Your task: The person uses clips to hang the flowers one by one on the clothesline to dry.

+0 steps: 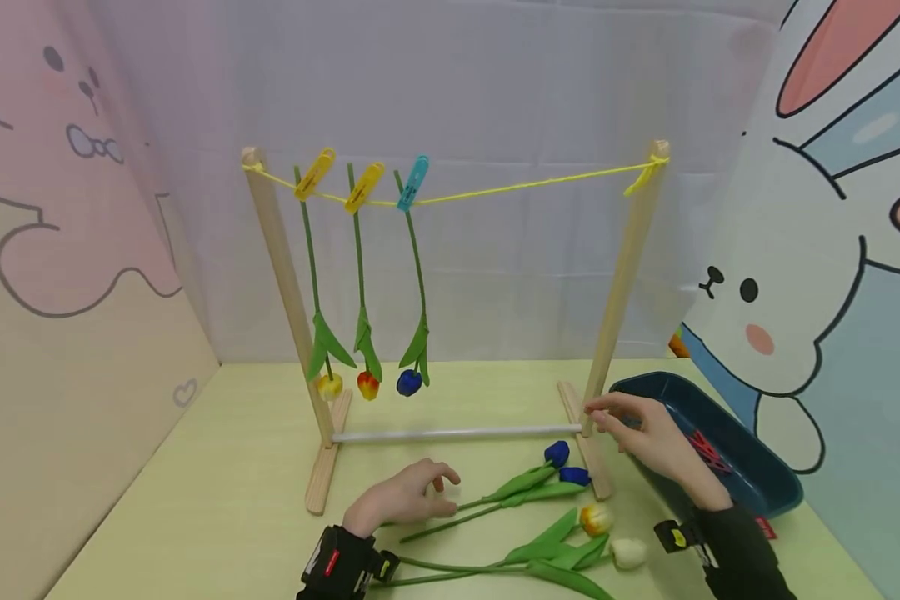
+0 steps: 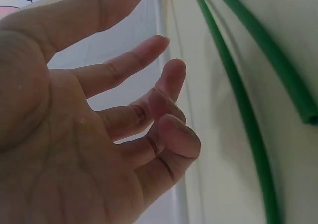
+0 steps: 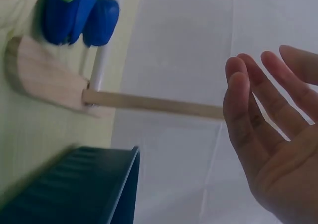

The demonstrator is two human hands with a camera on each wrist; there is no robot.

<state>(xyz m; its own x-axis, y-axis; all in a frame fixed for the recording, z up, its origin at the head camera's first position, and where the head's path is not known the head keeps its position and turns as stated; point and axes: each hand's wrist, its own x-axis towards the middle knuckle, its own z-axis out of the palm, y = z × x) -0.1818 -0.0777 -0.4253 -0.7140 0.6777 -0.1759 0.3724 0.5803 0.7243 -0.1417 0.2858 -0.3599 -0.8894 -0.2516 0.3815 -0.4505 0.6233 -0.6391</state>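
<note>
My left hand hovers beside the stem ends of two blue tulips, its fingers loosely bent and nothing in them. In the left wrist view two green stems run past the fingertips. Near the right post of the wooden rack, my right hand is raised by the dark teal bin, relaxed and holding nothing. Below the blue tulips lie a yellow-orange tulip and a white tulip. Inside the bin are red clothespins.
A yellow string spans the rack's two wooden posts. Yellow clothespins and a blue clothespin hold three tulips upside down on its left half. A white rod joins the rack's feet.
</note>
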